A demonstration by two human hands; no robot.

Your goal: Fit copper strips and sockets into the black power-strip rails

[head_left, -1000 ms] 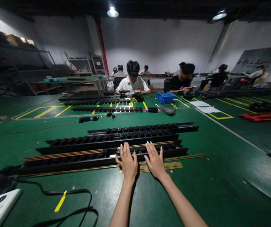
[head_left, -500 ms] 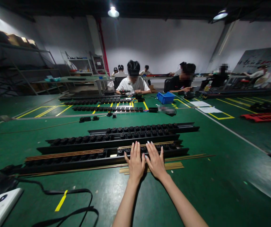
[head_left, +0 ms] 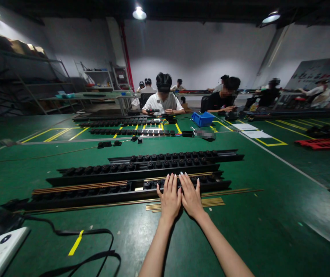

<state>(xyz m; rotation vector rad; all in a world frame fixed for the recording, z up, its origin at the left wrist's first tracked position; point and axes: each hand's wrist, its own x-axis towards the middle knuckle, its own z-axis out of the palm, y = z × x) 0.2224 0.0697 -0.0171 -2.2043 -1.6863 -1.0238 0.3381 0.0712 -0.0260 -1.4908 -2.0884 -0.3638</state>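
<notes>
My left hand (head_left: 169,198) and my right hand (head_left: 191,197) lie side by side, palms down and fingers stretched out, over the right half of the nearest black channel rail (head_left: 95,199). Their fingertips reach thin brass rods (head_left: 156,178) lying along the rail's top; whether they press on them I cannot tell. Several more brass rods (head_left: 80,187) rest on the rail's left half, above a row of black blocks. Under my wrists, a bundle of short brass rods (head_left: 213,202) lies on the table, beside a long thin rod along the rail's near side.
Two more black rails (head_left: 136,171) lie just behind. A white phone (head_left: 5,246), a black strap (head_left: 95,232) and yellow tape (head_left: 76,243) are at the near left. Across the green table (head_left: 268,231) are a blue bin (head_left: 203,119), papers (head_left: 249,130) and seated people.
My left hand has slid slightly right, closer to my right hand. My right hand stays nearly in place, and the rods look unmoved.
</notes>
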